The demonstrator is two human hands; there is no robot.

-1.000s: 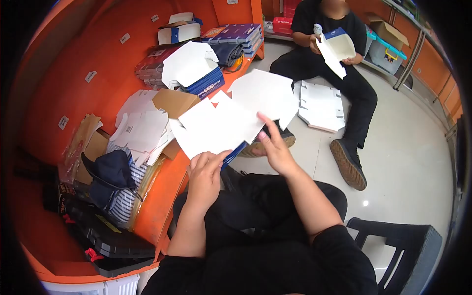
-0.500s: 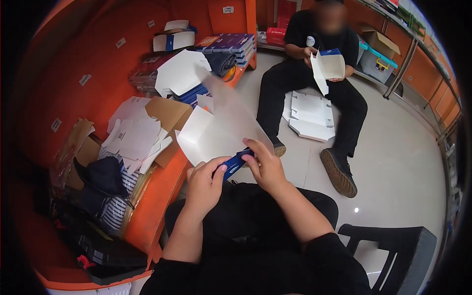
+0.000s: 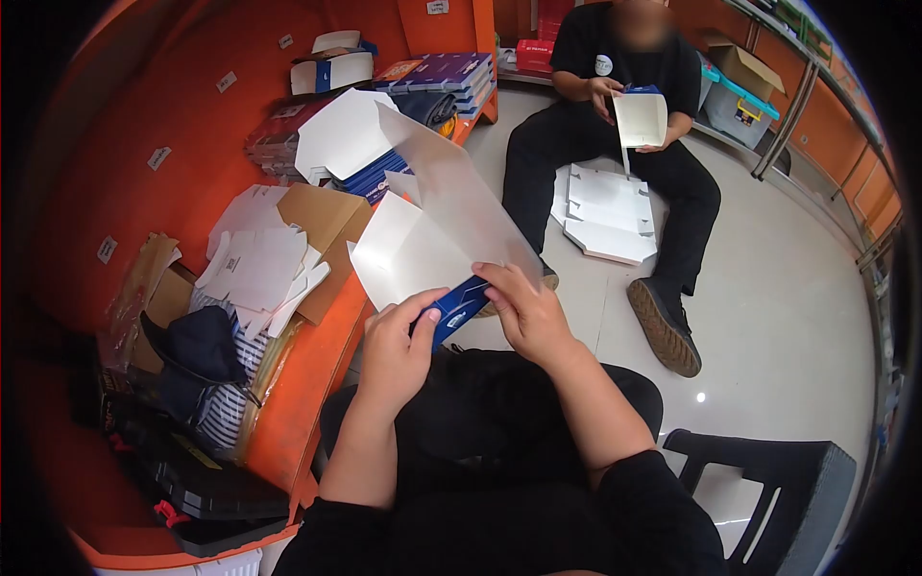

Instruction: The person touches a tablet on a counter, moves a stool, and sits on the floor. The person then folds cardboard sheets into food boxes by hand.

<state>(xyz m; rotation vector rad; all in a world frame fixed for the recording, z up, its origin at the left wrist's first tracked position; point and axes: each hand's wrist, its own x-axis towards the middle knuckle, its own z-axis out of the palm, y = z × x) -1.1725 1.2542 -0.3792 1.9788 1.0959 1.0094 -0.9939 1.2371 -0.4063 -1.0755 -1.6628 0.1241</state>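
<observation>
Above my lap I hold a partly folded cardboard box (image 3: 399, 252), white inside and dark blue outside, its long lid flap standing raised at the far right side. My left hand (image 3: 399, 355) grips the near left corner, thumb on the blue outer wall. At the near right corner, my right hand (image 3: 523, 312) has its fingers bent over the top edge of that same blue wall. Across from me sits a person (image 3: 629, 58) in black, holding another half-folded blue and white box (image 3: 642, 120) in both hands.
On the orange shelf (image 3: 312, 384) at left lie white cardboard pieces (image 3: 259, 264), a dark cap (image 3: 197, 346) and a black case (image 3: 211, 494). Flat white boxes (image 3: 610, 211) lie on the floor between the other person's legs. A black stool (image 3: 768, 490) stands at lower right.
My right fingers have shifted over the box's near wall, and more of its blue face shows. The raised flap leans slightly further right. The other person's box has turned, its flap now edge-on.
</observation>
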